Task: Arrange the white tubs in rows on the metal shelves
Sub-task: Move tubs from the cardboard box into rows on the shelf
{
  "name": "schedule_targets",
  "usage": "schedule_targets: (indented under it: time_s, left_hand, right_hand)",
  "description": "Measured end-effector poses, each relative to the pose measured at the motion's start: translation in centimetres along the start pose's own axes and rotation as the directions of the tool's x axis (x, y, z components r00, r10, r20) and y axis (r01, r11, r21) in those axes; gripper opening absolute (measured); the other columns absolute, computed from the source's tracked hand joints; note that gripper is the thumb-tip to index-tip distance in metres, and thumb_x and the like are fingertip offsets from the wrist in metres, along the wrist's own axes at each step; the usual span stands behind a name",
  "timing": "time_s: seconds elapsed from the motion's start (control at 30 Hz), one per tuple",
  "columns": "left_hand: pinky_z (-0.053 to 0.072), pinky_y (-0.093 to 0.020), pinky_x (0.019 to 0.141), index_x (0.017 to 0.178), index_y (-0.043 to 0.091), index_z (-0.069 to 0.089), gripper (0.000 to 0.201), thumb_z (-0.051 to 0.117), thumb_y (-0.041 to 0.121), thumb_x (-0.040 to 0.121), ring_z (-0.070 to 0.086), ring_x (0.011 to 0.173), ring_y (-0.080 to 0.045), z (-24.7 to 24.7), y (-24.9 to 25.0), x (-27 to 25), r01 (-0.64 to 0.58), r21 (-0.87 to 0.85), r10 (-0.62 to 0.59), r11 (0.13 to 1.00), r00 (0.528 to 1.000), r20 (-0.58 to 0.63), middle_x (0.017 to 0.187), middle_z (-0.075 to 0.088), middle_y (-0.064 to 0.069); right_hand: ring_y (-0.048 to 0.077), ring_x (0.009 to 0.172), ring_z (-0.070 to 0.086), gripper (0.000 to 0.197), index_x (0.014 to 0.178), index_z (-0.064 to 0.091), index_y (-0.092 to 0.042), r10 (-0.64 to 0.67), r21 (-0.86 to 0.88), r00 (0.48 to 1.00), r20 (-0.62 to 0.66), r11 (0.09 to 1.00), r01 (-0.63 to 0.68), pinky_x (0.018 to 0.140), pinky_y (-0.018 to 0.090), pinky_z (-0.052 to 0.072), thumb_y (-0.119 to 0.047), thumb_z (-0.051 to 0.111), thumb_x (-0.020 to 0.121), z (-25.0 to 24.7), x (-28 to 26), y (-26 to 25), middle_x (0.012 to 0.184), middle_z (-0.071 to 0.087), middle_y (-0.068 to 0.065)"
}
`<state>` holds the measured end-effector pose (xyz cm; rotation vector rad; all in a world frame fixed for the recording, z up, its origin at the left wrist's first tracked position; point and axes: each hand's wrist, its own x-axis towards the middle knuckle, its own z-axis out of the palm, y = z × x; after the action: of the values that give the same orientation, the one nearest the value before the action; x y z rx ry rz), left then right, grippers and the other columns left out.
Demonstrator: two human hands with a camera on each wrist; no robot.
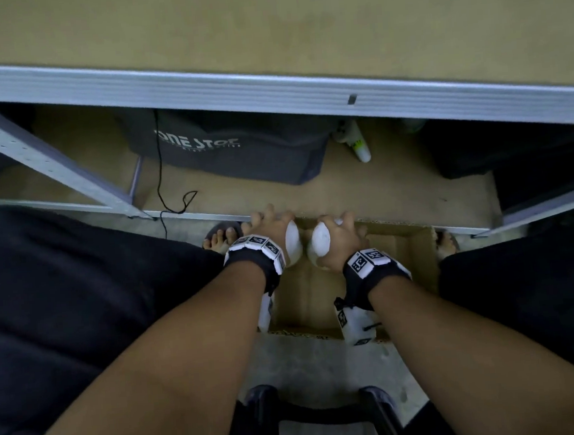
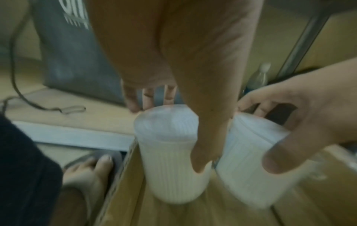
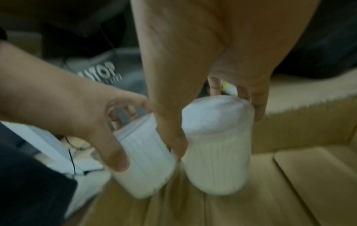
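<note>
Each hand holds one ribbed white tub with a white lid, low over an open cardboard box [image 1: 405,256] on the floor. My left hand [image 1: 271,224] grips the left tub [image 1: 294,245] from above, its thumb [image 2: 201,152] on one side and fingers [image 2: 148,99] on the far side. Wrapped the same way around the right tub [image 1: 319,241] is my right hand [image 1: 343,230]. The two tubs [image 2: 170,165] [image 3: 216,154] hang side by side, almost touching, tilted slightly. The box floor under them shows bare cardboard.
The bottom metal shelf [image 1: 345,192] lies just beyond the box; on it are a grey "ONE STOP" bag [image 1: 236,156], a white bottle [image 1: 359,143], a black cable [image 1: 162,179] and dark bags [image 1: 520,151]. A metal shelf beam [image 1: 269,91] crosses above. A sandalled foot [image 1: 222,238] flanks the box.
</note>
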<state>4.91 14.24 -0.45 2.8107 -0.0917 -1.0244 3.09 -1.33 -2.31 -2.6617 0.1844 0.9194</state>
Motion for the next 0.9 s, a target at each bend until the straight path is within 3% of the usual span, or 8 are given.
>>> schedule_targets:
  time_s: [0.07,0.2,0.37,0.6,0.73,0.83,0.9]
  left_hand:
    - [0.041,-0.059,0.095,0.125,0.039,0.034,0.078,0.073,0.018,0.061,0.028,0.128,-0.041,-1.5,0.0,-1.0,0.002,-0.036,-0.002,0.999,1.000,0.012,0.130,0.031,-0.006]
    - [0.044,-0.053,0.099,0.138,0.034,0.029,0.095,0.081,0.021,0.060,0.024,0.134,-0.043,-5.0,0.2,-3.3,-0.040,0.021,0.040,0.999,0.999,0.004,0.142,0.029,-0.010]
    - [0.047,-0.054,0.091,0.132,0.033,0.036,0.091,0.082,0.031,0.055,0.029,0.124,-0.040,-9.5,1.6,-7.9,-0.102,0.097,0.114,0.990,0.985,-0.126,0.130,0.034,-0.008]
    - [0.047,-0.052,0.092,0.138,0.030,0.030,0.095,0.081,0.040,0.058,0.030,0.122,-0.031,-15.9,3.4,-15.0,-0.213,0.046,0.218,0.976,0.935,-0.280,0.128,0.037,-0.002]
    - [0.043,-0.047,0.097,0.134,0.030,0.035,0.089,0.079,0.040,0.057,0.032,0.120,-0.028,-18.8,4.3,-18.6,-0.284,0.029,0.274,0.958,0.885,-0.377,0.127,0.042,-0.001]
    - [0.037,-0.035,0.095,0.129,0.031,0.041,0.082,0.078,0.043,0.058,0.038,0.113,-0.027,-20.8,4.7,-20.7,-0.336,0.051,0.319,0.941,0.822,-0.472,0.122,0.049,-0.003]
    - [0.037,-0.034,0.094,0.129,0.031,0.042,0.082,0.078,0.045,0.057,0.038,0.112,-0.025,-22.0,5.0,-21.8,-0.358,0.036,0.321,0.933,0.785,-0.530,0.124,0.050,-0.001]
  right_hand:
    - [0.041,0.121,0.034,0.082,0.135,0.034,-0.041,-0.008,-0.018,1.000,-0.016,1.000,0.008,0.093,0.042,0.047,-0.031,0.078,0.067,-1.8,-1.1,-0.5,0.140,0.021,0.003]
    - [0.040,0.119,0.038,0.080,0.132,0.037,-0.038,-0.068,-0.049,0.996,-0.056,0.997,0.065,0.094,0.042,0.047,-0.035,0.078,0.064,-5.4,-3.8,-1.2,0.136,0.023,0.003]
    - [0.042,0.125,0.038,0.083,0.132,0.037,-0.038,-0.158,-0.063,0.981,-0.116,0.986,0.152,0.100,0.044,0.042,-0.035,0.079,0.060,-10.6,-8.0,-2.1,0.140,0.018,0.005]
    - [0.033,0.120,0.036,0.082,0.134,0.034,-0.037,-0.230,-0.021,0.931,-0.282,0.972,0.234,0.096,0.046,0.045,-0.037,0.076,0.064,-16.6,-15.8,-2.9,0.130,0.030,-0.001]
    - [0.034,0.119,0.039,0.081,0.133,0.038,-0.034,-0.288,-0.006,0.878,-0.383,0.951,0.309,0.098,0.045,0.042,-0.041,0.075,0.061,-19.3,-19.6,-3.1,0.131,0.036,-0.001]
    - [0.031,0.123,0.043,0.087,0.135,0.039,-0.031,-0.320,0.017,0.809,-0.494,0.926,0.377,0.102,0.044,0.041,-0.042,0.076,0.057,-21.3,-21.7,-3.1,0.134,0.043,-0.002]
    - [0.027,0.120,0.048,0.081,0.131,0.045,-0.027,-0.345,0.018,0.751,-0.563,0.903,0.429,0.101,0.042,0.042,-0.040,0.077,0.058,-22.7,-22.6,-3.1,0.132,0.049,-0.002]
